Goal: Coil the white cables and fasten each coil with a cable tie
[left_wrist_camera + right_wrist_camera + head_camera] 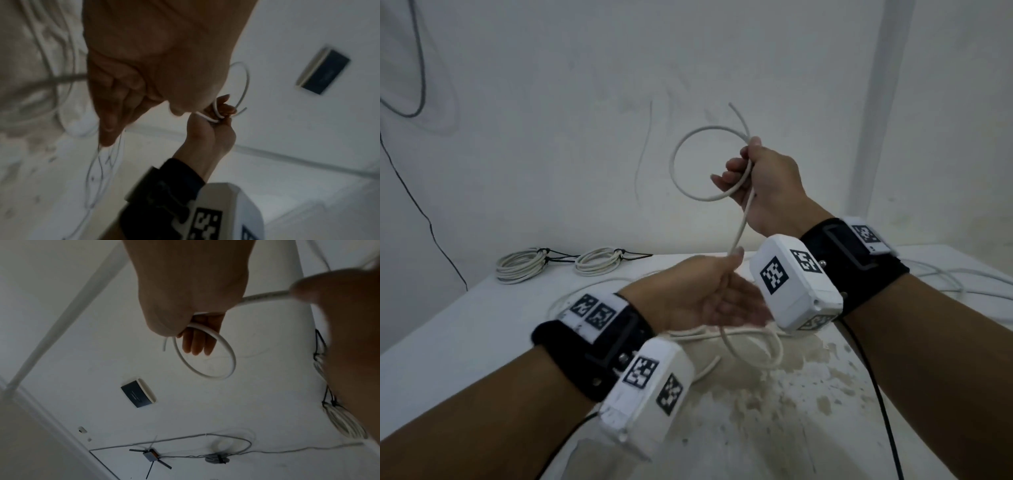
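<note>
Nearest, the left hand (698, 291) pinches the white cable (738, 226) between thumb and fingers above the stained table (808, 394). Higher, the right hand (763, 181) grips the cable's single loop (678, 171). Farther back lie two tied coils (520, 265).

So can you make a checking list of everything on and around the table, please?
Surface: white table, stained and flaking near the front.
Job's things: white cable with one loop made; two finished coils and at the back, each tied with a black cable tie.
Clutter: nothing seen.
Hands: right hand grips the loop, raised above the table; left hand pinches the cable's trailing length below it.
Cables: loose white cable on the table under the hands; more white cable at the right.
Surroundings: white wall with a dark wire; dark panel on the wall.
</note>
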